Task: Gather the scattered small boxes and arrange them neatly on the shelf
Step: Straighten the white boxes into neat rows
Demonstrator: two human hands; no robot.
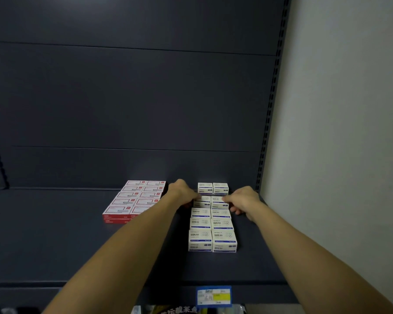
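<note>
Left hand (183, 193) and right hand (244, 200), fingers curled, press against opposite sides of one pair of white boxes (211, 202) within a two-wide column of white boxes (212, 240) on the dark shelf (55, 234). Left of this column lies a block of red boxes (134, 200). Below it, a price label (213, 295) marks the shelf's front edge.

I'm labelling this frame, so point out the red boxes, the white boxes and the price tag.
red boxes (134, 201): head view, top of the block.
white boxes (212, 240): head view, front pair's tops.
price tag (213, 295): head view, label face on the shelf's front edge.
</note>
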